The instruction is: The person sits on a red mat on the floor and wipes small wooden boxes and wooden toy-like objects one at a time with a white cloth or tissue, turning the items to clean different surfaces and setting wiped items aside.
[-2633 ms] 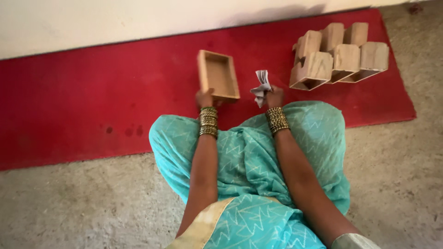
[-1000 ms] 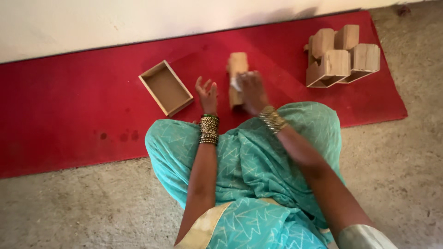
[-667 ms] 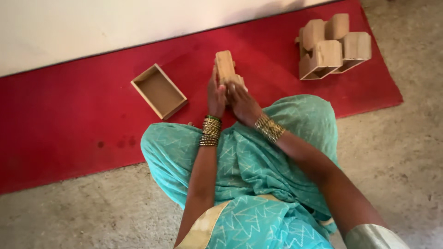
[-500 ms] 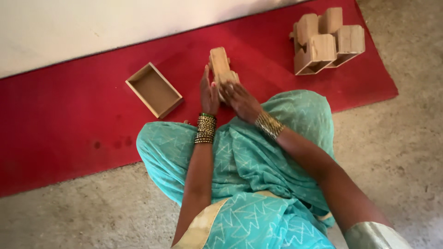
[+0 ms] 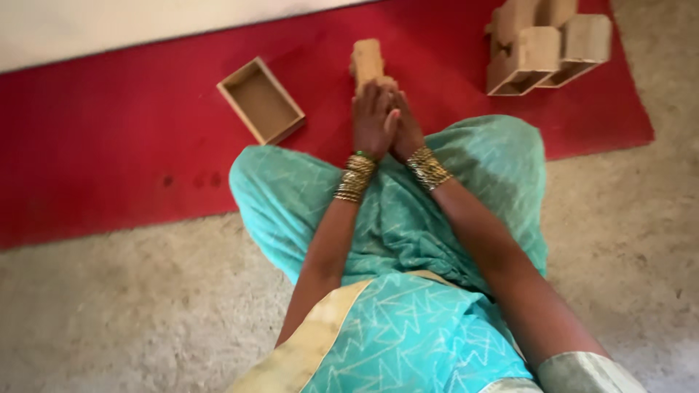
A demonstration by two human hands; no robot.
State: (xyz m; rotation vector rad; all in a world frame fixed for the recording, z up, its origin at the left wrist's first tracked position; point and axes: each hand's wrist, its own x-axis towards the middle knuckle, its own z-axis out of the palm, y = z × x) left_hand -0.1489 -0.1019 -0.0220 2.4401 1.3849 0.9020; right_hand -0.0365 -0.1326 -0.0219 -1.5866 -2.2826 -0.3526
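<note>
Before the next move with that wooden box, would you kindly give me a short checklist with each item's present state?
1. Both hands on the box: left hand and right hand wrap the wooden box: ok.
2. Box over the red mat: ok.
3. Open tray apart from the hands: ok.
4. Stacked boxes apart, undisturbed: ok.
5. Grip firmness: cannot tell.

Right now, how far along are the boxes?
One open tray lies set aside on the red mat, apparently done. In hand: left hand and right hand both clasp one wooden box. Left: a pile of boxes at the mat's far right.
</note>
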